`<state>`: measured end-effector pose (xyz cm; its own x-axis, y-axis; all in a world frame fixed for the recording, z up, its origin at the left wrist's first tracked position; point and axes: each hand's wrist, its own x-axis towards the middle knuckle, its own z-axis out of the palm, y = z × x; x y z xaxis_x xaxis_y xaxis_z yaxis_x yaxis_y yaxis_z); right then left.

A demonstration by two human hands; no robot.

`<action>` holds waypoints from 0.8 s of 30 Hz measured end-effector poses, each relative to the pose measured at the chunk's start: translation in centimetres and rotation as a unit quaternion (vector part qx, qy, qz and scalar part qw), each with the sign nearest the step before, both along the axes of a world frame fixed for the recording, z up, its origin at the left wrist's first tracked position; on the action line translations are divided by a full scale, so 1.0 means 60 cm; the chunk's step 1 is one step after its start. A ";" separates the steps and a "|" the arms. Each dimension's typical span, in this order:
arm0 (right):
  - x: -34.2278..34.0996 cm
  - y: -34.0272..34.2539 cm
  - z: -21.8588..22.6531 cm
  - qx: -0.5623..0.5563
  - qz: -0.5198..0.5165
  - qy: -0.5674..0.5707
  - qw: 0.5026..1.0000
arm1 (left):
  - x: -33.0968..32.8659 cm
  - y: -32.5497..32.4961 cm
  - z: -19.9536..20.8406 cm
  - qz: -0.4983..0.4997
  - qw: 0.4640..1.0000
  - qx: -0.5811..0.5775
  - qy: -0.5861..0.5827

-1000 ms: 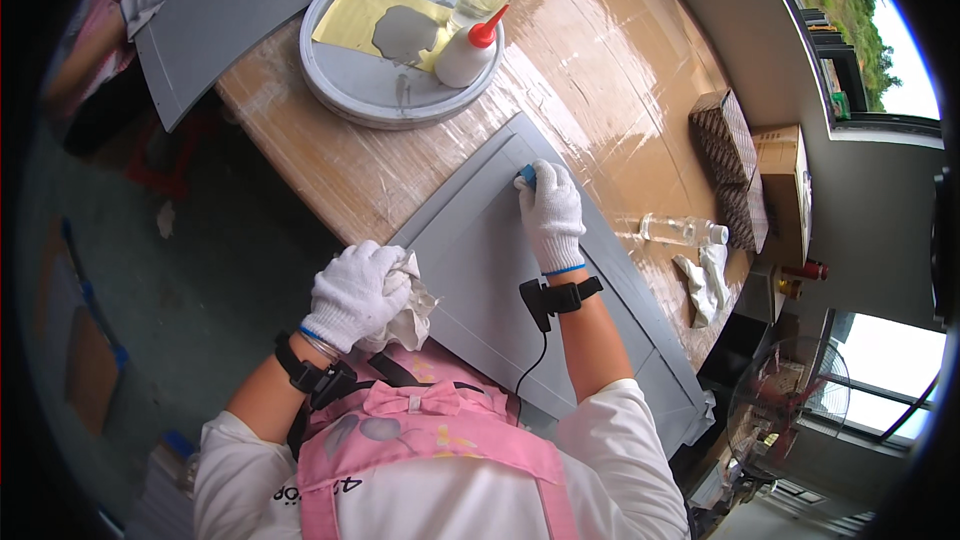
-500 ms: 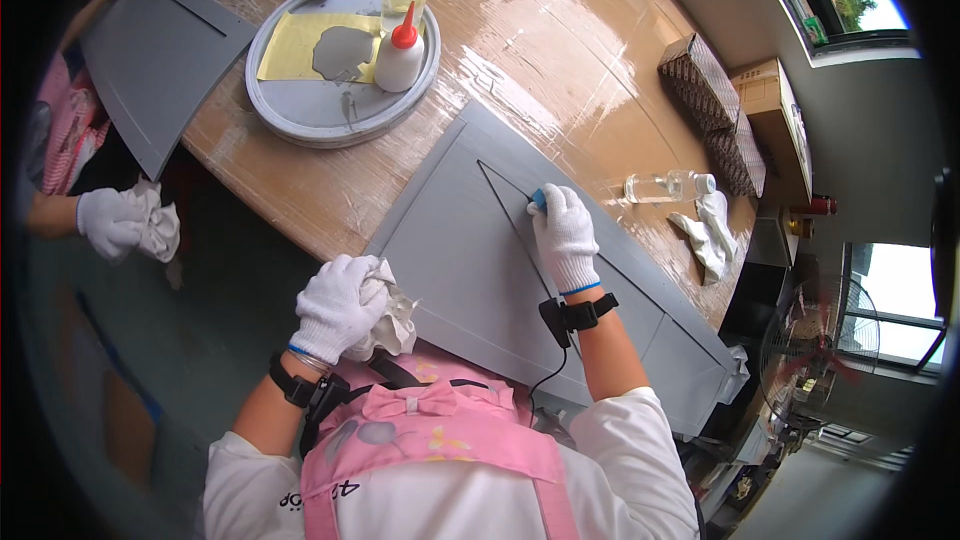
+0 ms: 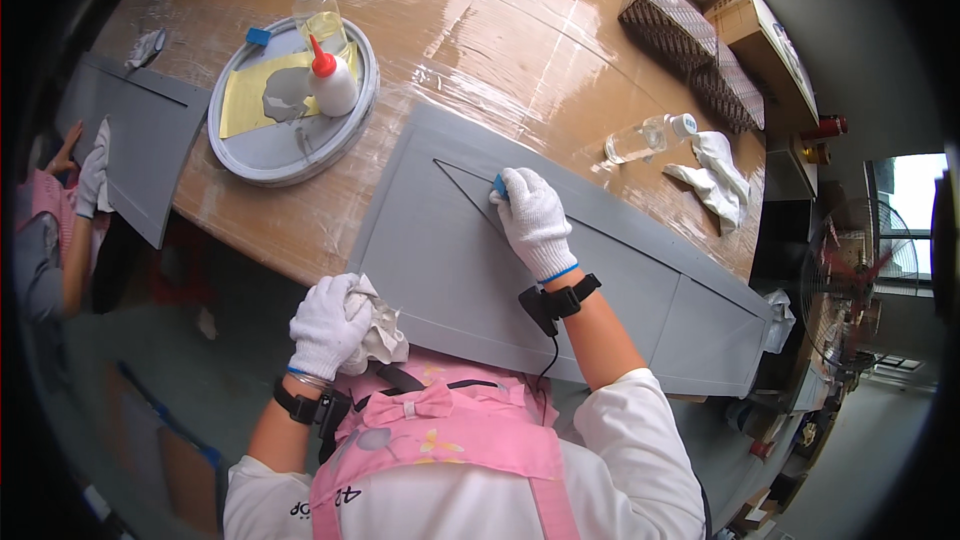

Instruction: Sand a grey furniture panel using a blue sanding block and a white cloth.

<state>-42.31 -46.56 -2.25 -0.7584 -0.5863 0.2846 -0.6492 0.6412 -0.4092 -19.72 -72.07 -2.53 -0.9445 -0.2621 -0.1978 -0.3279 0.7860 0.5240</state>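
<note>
A wide grey panel [image 3: 600,285] with dark straight grooves lies on the table edge in front of me. My right hand [image 3: 535,225], in a white knitted glove, pinches a small blue block [image 3: 500,185] against the panel, beside a long groove. My left hand [image 3: 328,325], gloved too, is closed around a crumpled white cloth [image 3: 378,330] at the panel's near left corner. Farther left stands a round white lid or tub [image 3: 292,176] bearing a yellow sheet [image 3: 240,105] with a grey patch, a white squeeze bottle [image 3: 335,95] with a red nozzle, and a clear bottle [image 3: 318,12].
Another person's gloved hand [image 3: 92,180] wipes a second grey panel [image 3: 140,145] at left with a cloth. A second blue block [image 3: 258,37] sits on the lid's rim. A clear bottle [image 3: 640,140] and a white glove [image 3: 715,180] lie beyond my panel, with patterned boxes [image 3: 690,45] behind.
The whole view has shifted and turned a little. The other person's gloved hand has moved from below the left panel up onto its edge. Both my hands keep hold of the block and cloth.
</note>
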 end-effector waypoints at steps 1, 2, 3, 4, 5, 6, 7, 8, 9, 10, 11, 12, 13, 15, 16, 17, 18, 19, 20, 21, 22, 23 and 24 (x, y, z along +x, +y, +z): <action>-0.003 -0.004 -0.003 0.008 0.005 -0.007 1.000 | -0.001 0.002 -0.001 0.000 1.000 -0.005 -0.003; -0.005 -0.007 -0.009 -0.003 0.006 0.024 1.000 | -0.003 0.003 0.000 -0.001 1.000 -0.011 -0.007; -0.005 -0.004 -0.011 0.010 -0.005 0.029 1.000 | -0.003 0.003 0.001 -0.002 1.000 -0.010 -0.005; -0.004 -0.002 -0.014 0.025 -0.013 0.034 0.999 | -0.002 0.003 0.000 -0.002 1.000 -0.009 -0.003; -0.004 0.000 -0.016 0.039 -0.022 0.038 0.998 | -0.001 0.002 -0.001 -0.002 1.000 -0.008 -0.001; -0.001 0.007 -0.015 0.046 -0.026 0.031 0.998 | 0.000 0.001 -0.003 -0.002 1.000 -0.006 0.000; 0.000 0.019 -0.012 0.054 -0.030 0.025 0.998 | 0.000 0.001 -0.005 -0.002 1.000 -0.003 0.001; 0.001 0.025 -0.011 0.062 -0.034 0.018 0.997 | 0.000 0.000 -0.006 -0.002 1.000 -0.001 0.002; 0.001 0.023 -0.012 0.061 -0.032 0.021 0.997 | 0.000 0.000 -0.005 0.000 1.000 -0.002 -0.001; 0.001 0.023 -0.013 0.059 -0.032 0.024 0.997 | -0.001 0.002 -0.003 -0.001 1.000 -0.003 -0.004; 0.001 0.021 -0.013 0.058 -0.032 0.027 0.997 | -0.003 0.003 -0.001 -0.001 1.000 -0.004 -0.007; 0.001 0.015 -0.014 0.051 -0.028 0.032 0.998 | -0.003 0.003 0.001 0.000 1.000 -0.007 -0.009; -0.001 0.003 -0.013 0.044 -0.026 0.038 0.998 | -0.004 0.004 0.003 -0.002 1.000 -0.009 -0.011; -0.003 -0.010 -0.015 0.040 -0.025 0.064 0.997 | -0.006 0.006 0.004 -0.004 1.000 -0.014 -0.013; -0.003 -0.012 -0.019 0.046 -0.026 0.084 0.995 | -0.005 0.006 0.001 -0.005 1.000 -0.016 -0.013; -0.003 -0.008 -0.020 0.052 -0.027 0.105 0.993 | -0.005 0.006 -0.002 -0.006 1.000 -0.017 -0.013; 0.000 0.003 -0.018 0.078 -0.034 0.093 0.992 | -0.006 0.005 -0.003 -0.009 1.000 -0.017 -0.013; 0.003 0.019 -0.017 0.080 -0.037 0.085 0.992 | -0.005 0.005 -0.001 -0.009 1.000 -0.016 -0.015; 0.006 0.043 -0.015 0.082 -0.040 0.079 0.993 | -0.005 0.004 -0.001 -0.010 1.000 -0.017 -0.014; 0.010 0.070 -0.013 0.083 -0.043 0.073 0.993 | -0.005 0.005 -0.002 -0.012 1.000 -0.016 -0.013; 0.015 0.101 -0.011 0.085 -0.057 0.083 0.991 | -0.006 0.004 -0.003 -0.015 1.000 -0.016 -0.013; 0.020 0.130 -0.004 0.088 -0.062 0.078 0.991 | -0.005 0.003 -0.003 -0.016 1.000 -0.018 -0.015; 0.027 0.160 -0.005 0.101 -0.092 0.057 0.989 | -0.005 0.002 -0.002 -0.016 0.999 -0.020 -0.019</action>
